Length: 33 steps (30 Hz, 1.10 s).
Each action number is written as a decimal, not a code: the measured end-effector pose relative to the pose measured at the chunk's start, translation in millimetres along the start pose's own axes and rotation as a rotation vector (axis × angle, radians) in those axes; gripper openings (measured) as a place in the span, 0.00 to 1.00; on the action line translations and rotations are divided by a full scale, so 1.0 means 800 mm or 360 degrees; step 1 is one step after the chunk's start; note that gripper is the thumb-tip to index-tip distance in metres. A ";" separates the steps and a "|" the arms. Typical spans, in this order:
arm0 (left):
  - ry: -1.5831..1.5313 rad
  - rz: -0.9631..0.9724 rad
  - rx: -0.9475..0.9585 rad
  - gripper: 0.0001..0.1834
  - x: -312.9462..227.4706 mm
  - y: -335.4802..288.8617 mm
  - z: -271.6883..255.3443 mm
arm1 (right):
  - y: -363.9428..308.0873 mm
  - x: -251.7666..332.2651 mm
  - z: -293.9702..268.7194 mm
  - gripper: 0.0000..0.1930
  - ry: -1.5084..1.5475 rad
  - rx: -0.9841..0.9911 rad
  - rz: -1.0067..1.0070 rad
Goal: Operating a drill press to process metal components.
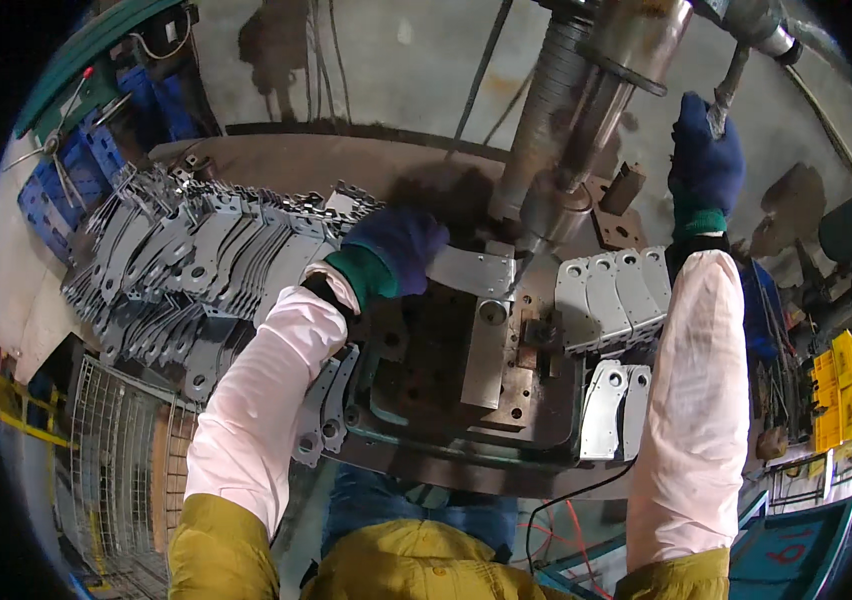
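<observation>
My left hand (398, 250), in a blue glove with a green cuff, grips the left end of a curved grey metal plate (468, 272). The plate's right end lies at a metal fixture block (486, 355) bolted on the machine table (416, 425). Just above that end is the lower end of a press-like machine's spindle (586, 140). Raised at the upper right, my right hand (706, 155), gloved alike, is wrapped round the machine's lever (732, 78). Its fingertips are partly hidden.
Many similar plates (216, 240) stand in dense rows on the left. To the right of the fixture lie more plates (601, 300), with others (603, 410) nearer me. A thick column (538, 130) rises behind. Yellow bins (838, 390) sit far right; a wire cage (126, 460) is lower left.
</observation>
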<state>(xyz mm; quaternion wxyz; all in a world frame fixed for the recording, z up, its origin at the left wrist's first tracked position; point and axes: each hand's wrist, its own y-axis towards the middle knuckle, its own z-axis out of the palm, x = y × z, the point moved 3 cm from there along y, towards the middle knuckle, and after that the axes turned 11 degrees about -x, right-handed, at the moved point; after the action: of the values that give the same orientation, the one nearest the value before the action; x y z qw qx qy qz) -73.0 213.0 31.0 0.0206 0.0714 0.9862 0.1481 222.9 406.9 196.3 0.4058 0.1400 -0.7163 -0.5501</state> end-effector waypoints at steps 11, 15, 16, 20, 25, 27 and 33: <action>0.0098 0.0076 -0.0055 0.21 0.003 -0.001 0.004 | -0.009 0.010 -0.001 0.14 -0.0309 -0.0195 -0.1068; 0.0075 0.0057 -0.0141 0.21 -0.001 -0.003 0.006 | 0.004 -0.013 0.005 0.17 0.0009 -0.0139 -0.0648; 0.0076 0.0066 -0.0165 0.21 -0.003 -0.003 0.005 | 0.006 -0.022 0.006 0.18 0.0051 -0.0071 -0.0435; 0.0039 0.0052 -0.0133 0.21 0.010 -0.007 0.010 | -0.001 0.004 0.012 0.19 -0.0008 0.0006 -0.0219; 0.0066 0.0058 -0.0119 0.19 0.001 -0.001 0.003 | 0.000 -0.005 0.004 0.18 -0.0322 -0.0110 -0.1034; 0.0085 0.0067 -0.0118 0.18 0.003 -0.002 0.004 | 0.002 0.008 0.005 0.17 0.0055 0.0046 -0.0119; 0.0015 0.0072 -0.0152 0.17 -0.003 0.000 0.000 | 0.005 -0.009 0.000 0.10 -0.0114 -0.0114 -0.0966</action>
<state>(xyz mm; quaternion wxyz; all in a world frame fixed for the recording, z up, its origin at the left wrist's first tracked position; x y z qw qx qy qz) -70.9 212.6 31.2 0.0159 0.0920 0.9762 0.1958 228.6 412.9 197.1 0.2020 0.3137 -0.6358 -0.6756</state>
